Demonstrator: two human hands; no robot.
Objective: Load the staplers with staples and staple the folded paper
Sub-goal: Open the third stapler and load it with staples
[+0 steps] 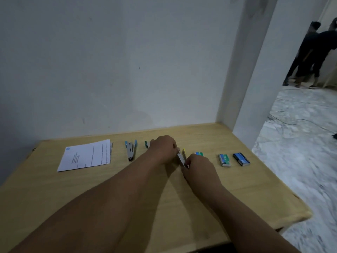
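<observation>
Both hands meet over the yellow stapler (pixel 182 156), which lies near the middle of the table (pixel 200 207). The left hand (pixel 163 149) lies over the far end of it, with its fingers curled around the body. The right hand (pixel 199 168) pinches the near end, where the grey metal part shows between the two hands. The step in hand seems to be the loading of this stapler, but the picture does not show if the magazine is open or if a staple strip is already inside (the hands hide most of it).

The blue stapler (pixel 131 150) lies open to the left, and a green stapler (pixel 146 143) is just behind the left hand, mostly hidden. The paper (pixel 85 155) rests at the left side of the table, well apart from the hands. Three staple boxes are to the right: a green box (pixel 199 153) just beside the right hand, a teal box (pixel 224 160) and a dark blue box (pixel 241 159) further right.

To do this step well, the left hand should keep the body steady while the right hand works the metal part slowly. A staple strip breaks easily, so it should go in straight, with the legs down. The top should close only when the strip sits flat, otherwise it may jam.
</observation>
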